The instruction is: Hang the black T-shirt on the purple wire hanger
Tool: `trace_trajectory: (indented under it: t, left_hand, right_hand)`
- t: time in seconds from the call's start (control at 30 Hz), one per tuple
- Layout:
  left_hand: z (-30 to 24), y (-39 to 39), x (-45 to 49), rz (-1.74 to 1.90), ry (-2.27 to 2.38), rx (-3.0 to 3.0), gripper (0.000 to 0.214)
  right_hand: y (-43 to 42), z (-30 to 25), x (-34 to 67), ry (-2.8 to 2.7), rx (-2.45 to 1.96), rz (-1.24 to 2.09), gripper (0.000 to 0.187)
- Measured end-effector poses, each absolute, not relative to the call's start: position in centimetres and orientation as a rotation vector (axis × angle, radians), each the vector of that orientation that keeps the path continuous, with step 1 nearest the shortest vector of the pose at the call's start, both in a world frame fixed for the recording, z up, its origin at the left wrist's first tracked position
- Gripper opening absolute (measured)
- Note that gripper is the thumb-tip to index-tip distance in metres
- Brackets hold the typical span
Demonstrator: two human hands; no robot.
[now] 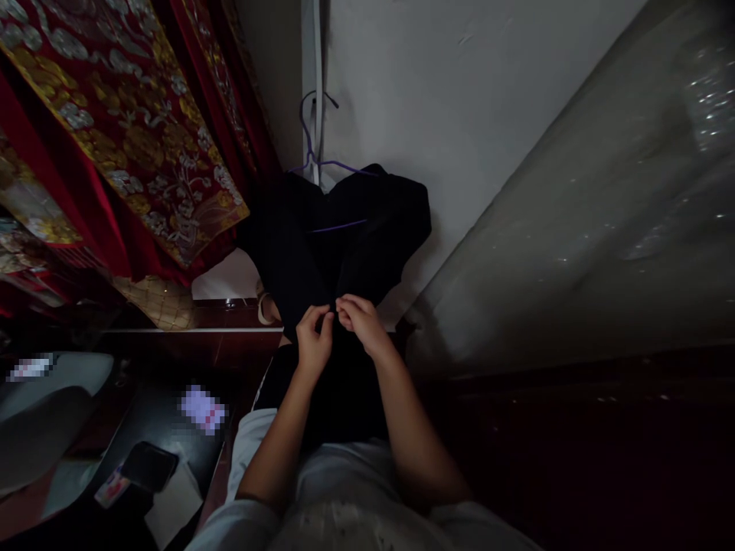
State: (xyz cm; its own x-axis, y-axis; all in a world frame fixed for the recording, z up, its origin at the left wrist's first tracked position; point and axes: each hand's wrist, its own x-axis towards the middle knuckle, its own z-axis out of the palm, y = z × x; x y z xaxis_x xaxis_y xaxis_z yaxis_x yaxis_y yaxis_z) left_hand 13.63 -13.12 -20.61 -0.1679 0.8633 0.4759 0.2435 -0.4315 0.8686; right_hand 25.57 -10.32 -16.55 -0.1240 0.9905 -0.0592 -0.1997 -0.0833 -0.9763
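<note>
A black garment [382, 229] with its front parted hangs on a purple wire hanger [344, 165] against the wall. Low on the front, my left hand [315, 337] pinches the garment's left edge between thumb and fingers. My right hand [361, 323] is closed on the opposite edge, its fingertips almost meeting those of the left. Whether a button or another fastener is between the fingertips is too dark to see. The garment's lower part drops over my lap, dark against dark clothing.
Red embroidered cloth [143, 138] hangs at upper left. A large plastic-wrapped panel [574, 229] leans on the right. At lower left, a dark table [155, 405] holds a black phone-like object [150, 465] and papers [175, 505], beside a grey chair [46, 436].
</note>
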Motion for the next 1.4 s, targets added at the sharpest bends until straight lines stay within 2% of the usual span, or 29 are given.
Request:
trace_trajectory:
  t: [0.17, 0.33, 0.4, 0.5, 0.6, 0.8, 0.93, 1.07, 1.2, 1.4]
  left_hand:
    - [-20.0, -12.6, 14.0, 1.639, 1.255, 1.679, 0.015]
    - [-21.3, -11.3, 15.6, 1.546, 1.192, 1.706, 0.012]
    - [-21.7, -11.1, 16.4, 1.53, 1.195, 1.688, 0.012]
    - [-20.4, -11.0, 17.0, 1.454, 1.152, 1.804, 0.013]
    - [-16.5, -10.1, 16.1, 1.318, 1.065, 2.021, 0.01]
    - [-5.6, -4.2, 11.0, 1.675, 1.197, 2.159, 0.016]
    - [-1.2, -0.4, 9.3, 1.594, 1.073, 2.533, 0.031]
    - [0.0, 0.9, 8.9, 1.557, 1.098, 2.648, 0.037]
    - [-0.7, 0.5, 8.5, 1.7, 1.222, 2.566, 0.031]
    - [-3.0, -0.4, 8.2, 1.813, 1.365, 2.473, 0.022]
  right_hand:
    - [-7.7, -13.5, 25.9, -0.988, -1.014, 1.543, 0.021]
    - [0.0, -4.8, 26.7, -0.97, -0.968, 1.459, 0.023]
    - [2.2, -1.4, 26.5, -0.954, -0.919, 1.525, 0.028]
    - [2.8, 0.9, 25.5, -0.978, -0.87, 1.518, 0.03]
    - [1.4, 0.6, 25.0, -1.022, -0.834, 1.377, 0.029]
    - [-0.8, -0.3, 25.2, -1.12, -0.852, 1.207, 0.03]
    - [-1.2, -0.1, 25.1, -1.171, -0.806, 1.141, 0.025]
    - [-0.9, -0.2, 24.3, -1.18, -0.815, 1.114, 0.022]
    - [-0.6, -0.4, 22.3, -1.12, -0.872, 1.118, 0.023]
    - [-0.3, -1.3, 21.2, -1.081, -0.941, 1.298, 0.023]
